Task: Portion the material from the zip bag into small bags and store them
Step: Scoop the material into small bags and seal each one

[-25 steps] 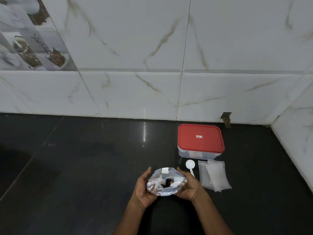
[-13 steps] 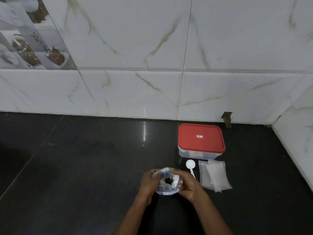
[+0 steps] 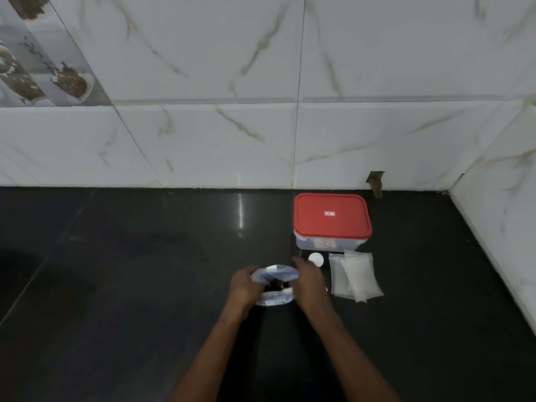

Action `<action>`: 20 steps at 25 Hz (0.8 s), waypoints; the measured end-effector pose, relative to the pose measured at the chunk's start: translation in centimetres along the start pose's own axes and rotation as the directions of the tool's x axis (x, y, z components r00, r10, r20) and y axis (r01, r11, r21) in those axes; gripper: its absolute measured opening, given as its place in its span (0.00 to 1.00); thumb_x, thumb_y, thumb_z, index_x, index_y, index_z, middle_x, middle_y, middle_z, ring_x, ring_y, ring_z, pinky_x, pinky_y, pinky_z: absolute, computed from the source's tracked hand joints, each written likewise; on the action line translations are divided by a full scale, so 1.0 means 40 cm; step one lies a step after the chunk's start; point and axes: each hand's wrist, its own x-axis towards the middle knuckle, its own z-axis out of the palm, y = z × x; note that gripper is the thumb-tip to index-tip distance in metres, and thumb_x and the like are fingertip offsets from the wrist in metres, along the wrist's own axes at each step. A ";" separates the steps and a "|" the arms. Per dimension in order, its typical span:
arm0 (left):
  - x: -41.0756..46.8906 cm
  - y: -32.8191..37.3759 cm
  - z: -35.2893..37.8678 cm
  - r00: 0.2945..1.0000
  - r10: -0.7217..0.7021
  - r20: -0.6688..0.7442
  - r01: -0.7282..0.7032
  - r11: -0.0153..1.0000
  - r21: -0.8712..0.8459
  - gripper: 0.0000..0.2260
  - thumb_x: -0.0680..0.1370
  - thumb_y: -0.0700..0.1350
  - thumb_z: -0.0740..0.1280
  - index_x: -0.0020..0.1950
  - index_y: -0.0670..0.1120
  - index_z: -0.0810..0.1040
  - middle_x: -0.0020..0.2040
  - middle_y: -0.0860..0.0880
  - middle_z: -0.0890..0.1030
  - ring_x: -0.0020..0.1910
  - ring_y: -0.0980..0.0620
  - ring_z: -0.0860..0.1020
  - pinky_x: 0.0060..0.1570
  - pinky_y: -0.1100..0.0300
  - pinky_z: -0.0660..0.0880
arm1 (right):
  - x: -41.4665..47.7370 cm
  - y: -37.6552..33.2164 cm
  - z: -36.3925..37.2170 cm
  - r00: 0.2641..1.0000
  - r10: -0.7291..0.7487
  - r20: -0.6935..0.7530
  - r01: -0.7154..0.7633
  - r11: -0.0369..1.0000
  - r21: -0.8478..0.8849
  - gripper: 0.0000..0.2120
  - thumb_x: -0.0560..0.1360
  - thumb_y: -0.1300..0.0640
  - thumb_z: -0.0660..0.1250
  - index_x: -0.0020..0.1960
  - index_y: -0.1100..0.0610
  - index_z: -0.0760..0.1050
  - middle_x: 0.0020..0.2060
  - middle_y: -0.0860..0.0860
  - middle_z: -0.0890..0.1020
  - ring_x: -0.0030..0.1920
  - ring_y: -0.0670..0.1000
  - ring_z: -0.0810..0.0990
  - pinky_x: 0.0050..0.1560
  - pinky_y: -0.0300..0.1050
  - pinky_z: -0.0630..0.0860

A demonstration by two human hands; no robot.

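A home kitchen: dark stone counter (image 3: 116,285), marble-look wall tiles (image 3: 203,53), coffee-motif tile (image 3: 43,68).

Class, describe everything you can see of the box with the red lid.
The box is rectangular with rounded corners: a clear plastic body with a small label, and a red lid closed on top. It stands upright on the dark counter near the tiled wall, behind the white spoon and small bags.

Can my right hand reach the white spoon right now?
Probably yes. The white spoon lies just past the right hand with nothing between, but that hand grips the zip bag and would need to let go.
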 end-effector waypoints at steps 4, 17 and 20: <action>0.016 -0.025 -0.026 0.996 -0.030 0.088 0.021 0.995 0.099 0.16 0.72 0.35 0.69 0.59 0.43 0.83 0.48 0.44 0.86 0.38 0.53 0.82 0.33 0.63 0.78 | -0.001 0.009 -0.020 1.000 0.006 -0.016 -0.007 0.995 -0.104 0.13 0.70 0.71 0.57 0.50 0.57 0.71 0.44 0.53 0.79 0.44 0.53 0.78 0.41 0.47 0.75; -0.010 -0.001 0.002 0.970 0.111 -0.217 -0.050 0.963 0.266 0.20 0.75 0.46 0.72 0.63 0.39 0.72 0.62 0.42 0.75 0.59 0.43 0.77 0.50 0.59 0.70 | -0.025 -0.004 -0.025 0.906 -0.410 0.108 0.424 0.887 -0.183 0.09 0.76 0.60 0.60 0.54 0.51 0.71 0.66 0.47 0.69 0.62 0.51 0.72 0.54 0.42 0.69; -0.023 -0.022 0.003 0.968 0.200 -0.149 -0.163 0.960 0.227 0.25 0.74 0.38 0.72 0.68 0.40 0.67 0.64 0.44 0.65 0.59 0.46 0.76 0.50 0.66 0.68 | -0.023 0.001 -0.007 0.913 -0.361 0.193 0.402 0.879 -0.258 0.15 0.76 0.60 0.61 0.61 0.53 0.76 0.72 0.49 0.64 0.69 0.52 0.66 0.64 0.45 0.67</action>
